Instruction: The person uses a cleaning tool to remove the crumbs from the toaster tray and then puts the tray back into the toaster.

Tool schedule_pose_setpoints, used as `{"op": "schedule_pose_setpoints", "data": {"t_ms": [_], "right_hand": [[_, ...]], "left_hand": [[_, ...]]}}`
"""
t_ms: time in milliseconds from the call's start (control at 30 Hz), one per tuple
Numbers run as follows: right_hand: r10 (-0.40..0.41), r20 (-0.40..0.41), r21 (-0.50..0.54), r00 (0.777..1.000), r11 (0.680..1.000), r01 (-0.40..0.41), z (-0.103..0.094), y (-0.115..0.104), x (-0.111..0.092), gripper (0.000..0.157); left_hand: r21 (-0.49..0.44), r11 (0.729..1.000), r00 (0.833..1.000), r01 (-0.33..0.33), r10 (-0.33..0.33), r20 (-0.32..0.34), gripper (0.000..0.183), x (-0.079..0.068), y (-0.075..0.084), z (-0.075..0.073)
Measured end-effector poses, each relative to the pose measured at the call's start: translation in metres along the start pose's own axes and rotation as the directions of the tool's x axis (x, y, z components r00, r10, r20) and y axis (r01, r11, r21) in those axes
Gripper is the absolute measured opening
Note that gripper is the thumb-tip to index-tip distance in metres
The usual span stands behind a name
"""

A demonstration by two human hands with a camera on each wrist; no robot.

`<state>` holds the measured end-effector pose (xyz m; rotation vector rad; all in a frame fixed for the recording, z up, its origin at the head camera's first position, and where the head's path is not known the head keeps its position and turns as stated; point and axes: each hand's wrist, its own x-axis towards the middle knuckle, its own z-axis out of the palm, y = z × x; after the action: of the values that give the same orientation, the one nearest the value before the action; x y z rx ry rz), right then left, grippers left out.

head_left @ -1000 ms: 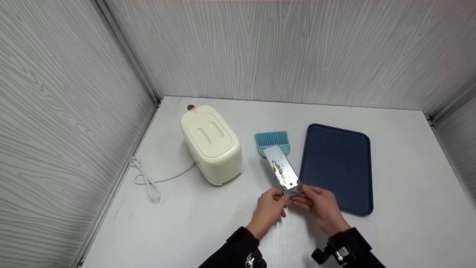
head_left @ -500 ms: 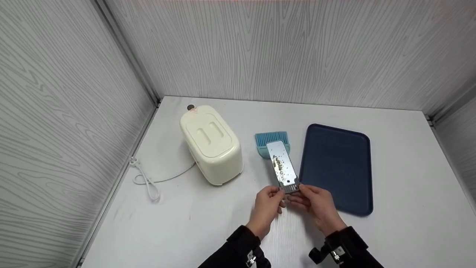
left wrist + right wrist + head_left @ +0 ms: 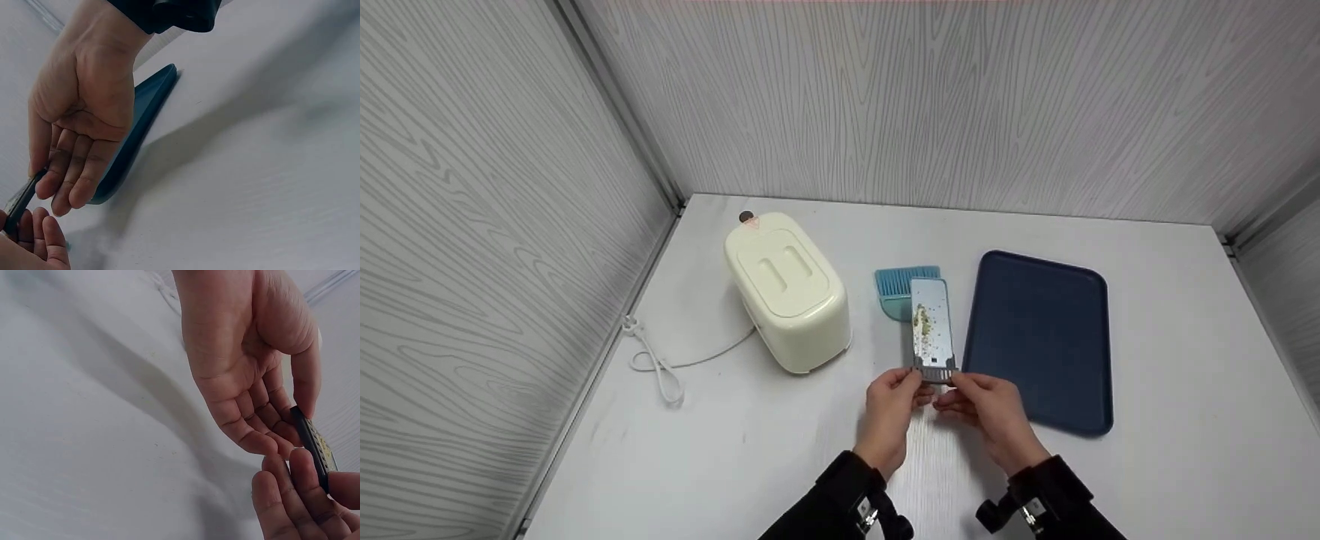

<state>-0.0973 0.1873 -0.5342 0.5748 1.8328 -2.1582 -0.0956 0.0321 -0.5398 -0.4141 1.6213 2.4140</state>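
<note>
- Head view: left hand (image 3: 888, 414) pinches the left corner of the slotted grey end (image 3: 937, 375) on a narrow metal plate (image 3: 937, 311), thumb on top.
- Right hand (image 3: 994, 417) pinches the opposite corner the same way.
- Plate points away from the person, held above the desk (image 3: 765, 465); crumbs (image 3: 922, 324) sit mainly along its left half.
- Far end overlaps a blue brush (image 3: 896, 304) from up here; can't tell if touching.
- Navy tray (image 3: 1039, 337) lies just right of the plate, narrow gap between edges; right hand hides its near-left corner.
- Cream appliance (image 3: 787, 292) stands left, wider gap to the plate; its white cord (image 3: 663, 371) reaches near the desk's left edge.
- Desk surface stretches broadly left of the left hand, and right of the navy tray.
</note>
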Motion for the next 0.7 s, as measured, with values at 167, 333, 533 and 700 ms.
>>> {"op": "schedule_pose_setpoints", "data": {"t_ms": [167,333,533,700], "right_hand": [[-0.002,-0.016,-0.041,1.0,0.999,0.001,0.002,0.001,-0.001,0.035],[-0.006,-0.015,-0.057,1.0,0.998,0.005,0.007,0.004,0.0,0.028],[-0.028,-0.036,-0.1,0.999,0.995,0.024,0.015,0.007,-0.002,0.023],[-0.042,-0.024,-0.127,0.999,0.991,0.038,0.02,0.007,-0.003,0.027]], "left_hand": [[-0.066,0.998,1.0,0.001,-0.002,-0.02,0.023,0.004,-0.001,-0.001],[-0.161,0.987,0.999,0.011,-0.016,-0.03,0.023,0.007,-0.001,-0.002],[-0.216,0.976,0.999,0.027,-0.033,-0.02,0.025,0.008,0.0,-0.006],[-0.241,0.97,0.999,0.03,-0.036,-0.022,0.024,0.009,0.002,-0.008]]}}
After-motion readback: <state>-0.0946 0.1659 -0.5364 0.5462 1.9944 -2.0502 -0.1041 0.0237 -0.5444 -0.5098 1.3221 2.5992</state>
